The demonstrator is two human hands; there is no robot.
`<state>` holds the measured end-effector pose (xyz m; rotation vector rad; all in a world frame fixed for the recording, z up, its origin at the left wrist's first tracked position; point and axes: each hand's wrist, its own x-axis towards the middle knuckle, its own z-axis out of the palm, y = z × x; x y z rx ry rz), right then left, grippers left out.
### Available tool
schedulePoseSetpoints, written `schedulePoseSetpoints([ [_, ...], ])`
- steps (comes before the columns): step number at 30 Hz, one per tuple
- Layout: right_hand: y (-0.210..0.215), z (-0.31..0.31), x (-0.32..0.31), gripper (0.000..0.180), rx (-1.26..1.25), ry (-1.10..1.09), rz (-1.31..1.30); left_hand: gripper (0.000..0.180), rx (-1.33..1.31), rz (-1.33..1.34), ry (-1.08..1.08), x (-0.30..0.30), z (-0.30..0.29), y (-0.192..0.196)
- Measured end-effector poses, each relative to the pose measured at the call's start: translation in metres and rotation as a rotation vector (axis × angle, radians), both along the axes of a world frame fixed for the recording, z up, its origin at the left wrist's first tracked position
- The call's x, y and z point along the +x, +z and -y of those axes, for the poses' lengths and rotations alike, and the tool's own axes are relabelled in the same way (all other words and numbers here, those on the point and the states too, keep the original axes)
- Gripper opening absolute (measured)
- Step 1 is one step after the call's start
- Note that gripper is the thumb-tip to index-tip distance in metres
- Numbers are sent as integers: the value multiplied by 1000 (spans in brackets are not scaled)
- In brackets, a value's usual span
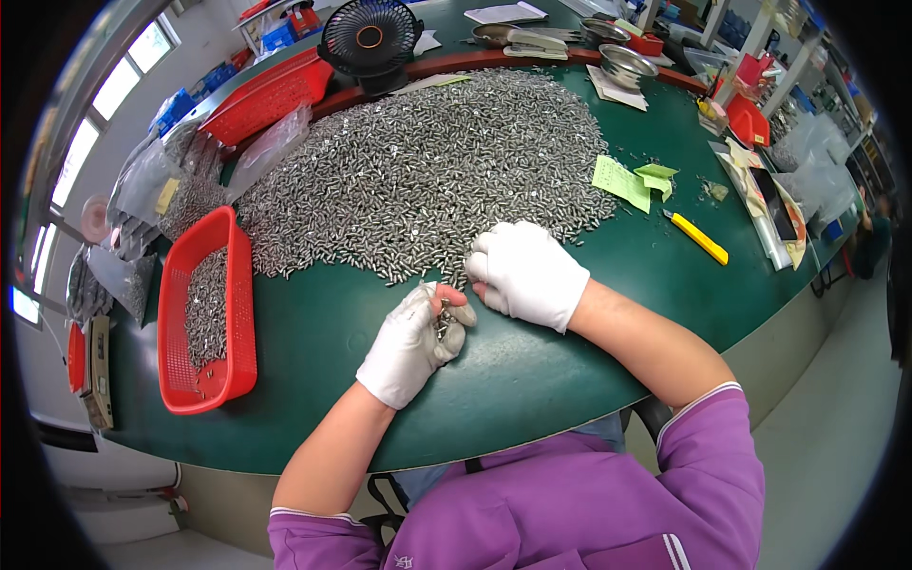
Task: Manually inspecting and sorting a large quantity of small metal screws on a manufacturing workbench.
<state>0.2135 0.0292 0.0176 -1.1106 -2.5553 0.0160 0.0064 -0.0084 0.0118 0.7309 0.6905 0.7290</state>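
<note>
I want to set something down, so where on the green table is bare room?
Bare: between the red basket and the left hand; between the left hand and the right forearm; between that forearm and the yellow cutter. Crowded: the middle and back, under the pile of small metal pieces.

- The tabletop [541, 385] is brightly lit, with soft shadows cast.
- Windows [116, 87] at the left are blown out to white.
- Small glints are scattered over the metal pieces [427, 171].
- Straight edges are bent (most strongly near the blackened rim).
</note>
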Motion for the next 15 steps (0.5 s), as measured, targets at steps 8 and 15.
schedulePoseSetpoints([
  [8,8,12,2,13,-369,130,-585,15,-67,98,-6,2,-1,-8],
  [15,1,9,-2,14,-270,-19,-565,14,-35,46,31,3,-1,-5],
])
